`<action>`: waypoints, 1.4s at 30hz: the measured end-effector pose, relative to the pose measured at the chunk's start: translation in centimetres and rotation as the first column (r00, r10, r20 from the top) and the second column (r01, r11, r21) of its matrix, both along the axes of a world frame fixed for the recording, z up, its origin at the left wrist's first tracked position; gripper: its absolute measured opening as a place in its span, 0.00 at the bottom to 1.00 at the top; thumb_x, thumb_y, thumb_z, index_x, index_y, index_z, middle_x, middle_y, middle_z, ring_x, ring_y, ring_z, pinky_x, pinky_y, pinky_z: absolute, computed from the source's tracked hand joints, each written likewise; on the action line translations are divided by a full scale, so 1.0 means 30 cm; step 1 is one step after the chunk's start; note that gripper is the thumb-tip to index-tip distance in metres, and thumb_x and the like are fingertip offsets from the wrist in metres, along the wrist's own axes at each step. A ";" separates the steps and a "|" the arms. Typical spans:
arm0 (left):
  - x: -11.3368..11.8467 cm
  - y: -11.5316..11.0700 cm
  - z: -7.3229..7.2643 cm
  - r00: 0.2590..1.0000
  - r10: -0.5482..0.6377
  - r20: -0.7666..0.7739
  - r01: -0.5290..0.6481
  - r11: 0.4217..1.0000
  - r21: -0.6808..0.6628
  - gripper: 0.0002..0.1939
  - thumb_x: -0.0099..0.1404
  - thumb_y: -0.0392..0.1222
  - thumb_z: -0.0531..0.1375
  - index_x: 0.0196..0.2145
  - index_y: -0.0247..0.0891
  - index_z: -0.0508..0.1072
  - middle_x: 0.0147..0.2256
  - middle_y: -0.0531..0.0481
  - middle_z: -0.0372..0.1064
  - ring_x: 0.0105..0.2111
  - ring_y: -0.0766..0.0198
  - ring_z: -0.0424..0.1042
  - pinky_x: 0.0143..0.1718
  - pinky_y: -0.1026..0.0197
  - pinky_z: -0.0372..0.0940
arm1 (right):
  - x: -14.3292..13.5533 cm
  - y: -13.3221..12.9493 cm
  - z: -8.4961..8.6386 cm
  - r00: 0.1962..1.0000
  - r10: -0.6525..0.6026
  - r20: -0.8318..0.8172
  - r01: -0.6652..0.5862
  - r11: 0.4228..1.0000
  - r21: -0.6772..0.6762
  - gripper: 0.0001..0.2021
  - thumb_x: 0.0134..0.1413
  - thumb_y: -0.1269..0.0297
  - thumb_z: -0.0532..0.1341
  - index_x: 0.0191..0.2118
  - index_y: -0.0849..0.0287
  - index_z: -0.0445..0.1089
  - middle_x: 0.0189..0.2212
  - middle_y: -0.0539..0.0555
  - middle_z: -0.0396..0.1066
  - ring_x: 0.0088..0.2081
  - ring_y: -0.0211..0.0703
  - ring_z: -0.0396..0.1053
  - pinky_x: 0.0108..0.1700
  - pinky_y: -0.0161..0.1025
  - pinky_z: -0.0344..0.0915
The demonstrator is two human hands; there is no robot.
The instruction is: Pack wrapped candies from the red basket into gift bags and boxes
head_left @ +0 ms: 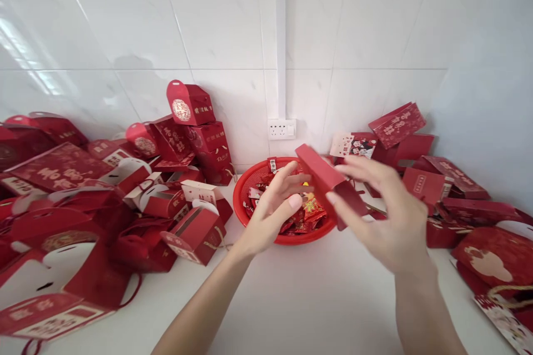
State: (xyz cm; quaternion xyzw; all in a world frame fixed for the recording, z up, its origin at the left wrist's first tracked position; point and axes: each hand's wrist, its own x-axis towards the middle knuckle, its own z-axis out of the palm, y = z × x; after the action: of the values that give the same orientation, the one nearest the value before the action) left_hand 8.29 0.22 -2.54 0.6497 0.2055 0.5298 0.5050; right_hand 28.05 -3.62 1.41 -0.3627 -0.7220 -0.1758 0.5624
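My right hand [385,216] grips a small red cardboard box [328,180], thumb on its near side and fingers behind it. The box is tilted above the right side of a red plastic basket [245,208]. Over the basket's middle is my left hand [275,205], its fingers stretched out and apart toward the box. I see nothing held in it; whether a fingertip touches the box is unclear. Inside the basket lie several wrapped snacks [314,209] in red and yellow packets, partly hidden by both hands.
Many red gift boxes [54,169] crowd the left side, some with open tops. Behind them, stacked boxes [208,147] lean near the tiled wall [233,11]. More red boxes [425,186] pile up at the right. A socket [282,129] is set in the wall behind the basket.
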 end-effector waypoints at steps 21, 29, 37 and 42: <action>-0.091 -0.076 0.068 0.995 0.025 -0.097 -0.025 1.000 0.010 0.28 0.70 0.43 0.62 0.66 0.47 0.65 0.55 0.43 0.74 0.48 0.53 0.77 0.43 0.60 0.74 | -0.003 0.007 -0.008 0.925 0.173 -0.339 -0.298 0.884 -0.361 0.21 0.58 0.61 0.68 0.57 0.49 0.71 0.55 0.56 0.75 0.54 0.55 0.74 0.55 0.55 0.74; -0.114 -0.100 0.089 0.986 -0.063 -0.152 0.054 0.996 -0.066 0.31 0.69 0.43 0.62 0.68 0.49 0.61 0.56 0.42 0.73 0.49 0.50 0.77 0.43 0.57 0.74 | 0.019 -0.015 0.019 0.808 0.335 -0.484 -0.579 0.603 -0.549 0.15 0.59 0.58 0.67 0.52 0.50 0.75 0.46 0.55 0.79 0.40 0.48 0.79 0.35 0.39 0.77; -0.124 -0.099 0.089 0.959 -0.092 -0.268 0.087 0.996 -0.027 0.34 0.68 0.39 0.63 0.68 0.51 0.60 0.50 0.46 0.76 0.46 0.53 0.77 0.42 0.57 0.74 | 0.017 -0.012 0.031 0.879 0.249 -0.406 -0.469 0.603 -0.646 0.11 0.58 0.53 0.66 0.35 0.55 0.78 0.32 0.53 0.79 0.30 0.43 0.74 0.27 0.35 0.70; -0.122 -0.105 0.093 0.954 -0.082 -0.288 0.080 0.997 -0.019 0.34 0.68 0.39 0.63 0.69 0.50 0.60 0.48 0.45 0.76 0.47 0.52 0.77 0.44 0.54 0.75 | 0.045 -0.018 0.043 0.899 0.331 -0.288 -0.433 0.567 -0.701 0.12 0.57 0.51 0.67 0.40 0.52 0.79 0.38 0.53 0.80 0.37 0.46 0.76 0.34 0.38 0.74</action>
State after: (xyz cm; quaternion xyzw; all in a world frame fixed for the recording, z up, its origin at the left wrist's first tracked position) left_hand 4.64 -2.93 0.24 0.7261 0.2518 0.4075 0.4932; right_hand 29.41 -4.15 2.69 -0.4067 -0.7535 0.2864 0.4300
